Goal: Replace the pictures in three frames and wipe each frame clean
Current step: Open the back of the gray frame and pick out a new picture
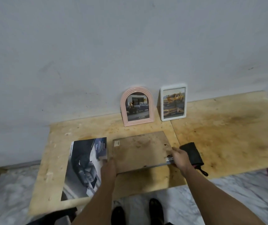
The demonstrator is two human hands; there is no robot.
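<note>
The left hand [109,161] and right hand [178,155] grip opposite ends of the face-down frame [140,151]. Risk: a slipping grip may drop its glass, or knock the black cloth [192,154] just right of the frame.

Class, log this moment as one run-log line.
left hand: grips frame | right hand: grips frame | frame: face down on table | cloth: beside
</note>
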